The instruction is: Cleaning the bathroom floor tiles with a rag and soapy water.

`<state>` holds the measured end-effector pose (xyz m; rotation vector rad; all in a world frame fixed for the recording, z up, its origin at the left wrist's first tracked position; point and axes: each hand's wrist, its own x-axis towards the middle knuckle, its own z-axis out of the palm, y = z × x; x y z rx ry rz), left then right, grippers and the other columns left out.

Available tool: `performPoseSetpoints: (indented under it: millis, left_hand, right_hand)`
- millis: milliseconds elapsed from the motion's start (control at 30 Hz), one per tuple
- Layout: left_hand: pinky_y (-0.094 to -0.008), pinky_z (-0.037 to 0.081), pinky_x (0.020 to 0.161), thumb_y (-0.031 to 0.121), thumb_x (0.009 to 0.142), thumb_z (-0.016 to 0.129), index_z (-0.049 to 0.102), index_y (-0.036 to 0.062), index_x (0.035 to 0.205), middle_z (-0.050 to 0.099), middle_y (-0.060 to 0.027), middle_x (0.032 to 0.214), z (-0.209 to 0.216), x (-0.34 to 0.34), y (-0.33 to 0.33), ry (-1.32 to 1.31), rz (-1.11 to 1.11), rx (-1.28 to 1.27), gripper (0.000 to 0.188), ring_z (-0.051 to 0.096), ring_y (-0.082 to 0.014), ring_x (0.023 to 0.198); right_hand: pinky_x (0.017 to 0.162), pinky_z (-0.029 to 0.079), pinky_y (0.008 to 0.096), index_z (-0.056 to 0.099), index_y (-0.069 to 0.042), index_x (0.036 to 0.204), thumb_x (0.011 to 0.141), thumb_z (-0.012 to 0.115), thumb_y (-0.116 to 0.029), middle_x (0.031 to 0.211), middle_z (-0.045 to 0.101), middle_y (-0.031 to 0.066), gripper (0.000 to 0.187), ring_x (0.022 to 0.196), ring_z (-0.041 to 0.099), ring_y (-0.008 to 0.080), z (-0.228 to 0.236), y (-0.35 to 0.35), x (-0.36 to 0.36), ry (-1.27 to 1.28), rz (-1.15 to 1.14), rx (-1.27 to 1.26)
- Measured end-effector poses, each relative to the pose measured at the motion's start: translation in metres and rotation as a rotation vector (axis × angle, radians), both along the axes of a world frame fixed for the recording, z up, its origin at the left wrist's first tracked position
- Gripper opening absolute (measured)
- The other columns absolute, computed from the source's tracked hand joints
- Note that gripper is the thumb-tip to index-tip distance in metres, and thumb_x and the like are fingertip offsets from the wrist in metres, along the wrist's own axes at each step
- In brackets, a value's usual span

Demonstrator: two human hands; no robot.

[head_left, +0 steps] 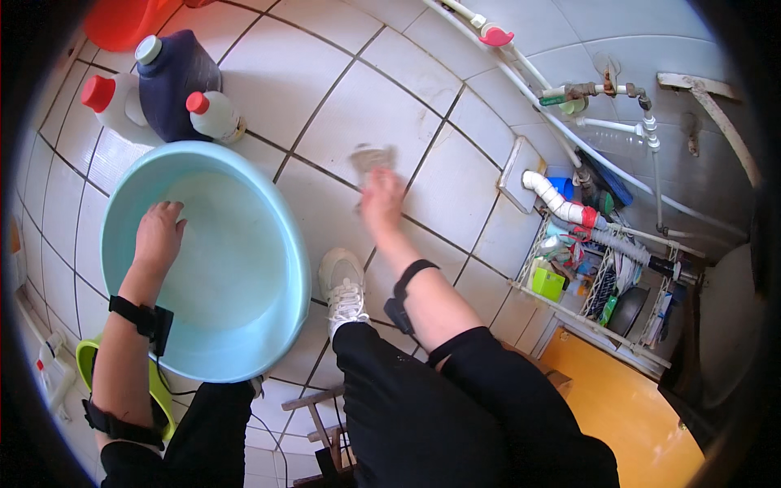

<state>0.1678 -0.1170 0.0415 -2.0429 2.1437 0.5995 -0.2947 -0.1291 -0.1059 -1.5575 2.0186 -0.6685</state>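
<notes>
Tiled floor (333, 122) with a big light-blue basin (298, 281) on it, seen from above
Basin's got pale, cloudy liquid (232, 260) in it, and a dark jug (181, 93) stands just beside it. Left hand (159, 234) is over the basin, fingers slightly apart, nothing visible in them. Right hand (382, 199) is blurred, so can't tell if its fingers are clamped on the small grey-brown thing (374, 155) at their tips, right of the basin.

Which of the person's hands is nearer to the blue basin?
The left. The left hand shows within the basin's rim, against its inside. The right hand is outside, off to the basin's right, at a blurred, greyish, rag-like thing.
</notes>
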Motion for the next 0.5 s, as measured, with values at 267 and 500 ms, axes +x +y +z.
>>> performPoseSetpoints:
  millis: [267, 500]
  left_hand:
    - [-0.0488, 0.055, 0.101, 0.006, 0.091, 0.078, 0.075, 0.0027, 0.113, 0.075, -0.0168, 0.112, 0.043, 0.000, -0.022, 0.107, -0.115, 0.108, 0.022, 0.068, -0.0389, 0.111]
    - [-0.0483, 0.057, 0.093, 0.004, 0.092, 0.076, 0.075, 0.0016, 0.107, 0.075, -0.0170, 0.104, 0.038, -0.032, -0.045, 0.271, -0.059, 0.029, 0.015, 0.070, -0.0401, 0.101]
  right_hand:
    - [0.117, 0.047, 0.0444, 0.066, -0.007, 0.147, 0.095, 0.072, -0.003, 0.144, 0.063, 0.0164, 0.053, 0.137, 0.058, 0.0331, 0.038, -0.040, -0.047, -0.123, 0.012, -0.170]
    - [0.121, 0.046, 0.0426, 0.061, -0.004, 0.152, 0.102, 0.073, -0.015, 0.154, 0.062, 0.0178, 0.053, 0.140, 0.061, 0.0320, -0.006, -0.106, -0.287, 0.168, -0.568, 0.134]
